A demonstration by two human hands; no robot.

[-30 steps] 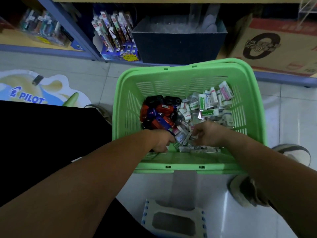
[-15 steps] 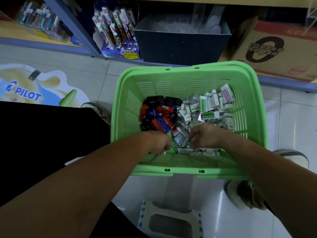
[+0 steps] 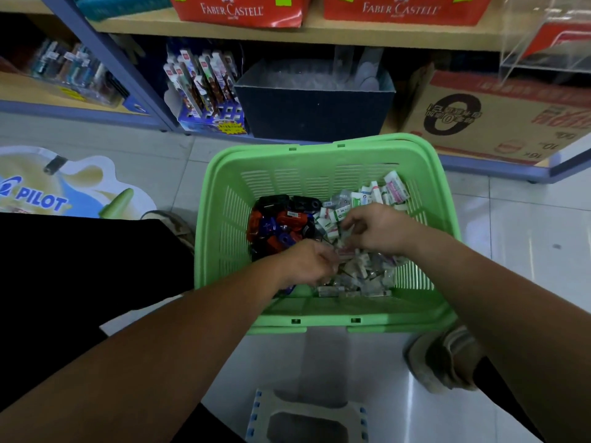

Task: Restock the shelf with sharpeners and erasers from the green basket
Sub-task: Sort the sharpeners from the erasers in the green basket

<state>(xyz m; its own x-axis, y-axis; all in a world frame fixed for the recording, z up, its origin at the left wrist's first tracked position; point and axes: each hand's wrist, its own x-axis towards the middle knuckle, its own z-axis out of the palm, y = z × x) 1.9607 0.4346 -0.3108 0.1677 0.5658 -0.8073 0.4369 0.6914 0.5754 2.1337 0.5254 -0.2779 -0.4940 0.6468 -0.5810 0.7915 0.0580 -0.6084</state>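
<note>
Blue-framed shelf [image 3: 319, 36]: running across at 12 o'clock.
Green basket [image 3: 319, 321]: sitting on the tiled floor [image 3: 511, 251] just before the shelf.
Dark bin [image 3: 313, 113]: standing on the lowest board at the basket's 12 o'clock.
Erasers [image 3: 380, 190]: lying heaped in the basket from 1 round to 6 o'clock.
Sharpeners [image 3: 278, 222]: lying piled at the basket's 9 o'clock, touching the erasers.
Left hand [image 3: 308, 262]: reaching in at 7 o'clock, fingers curling into small packets; grip cannot be told.
Right hand [image 3: 377, 228]: hovering over erasers at 3 o'clock, fingers bending down onto them; grip cannot be told.
</note>
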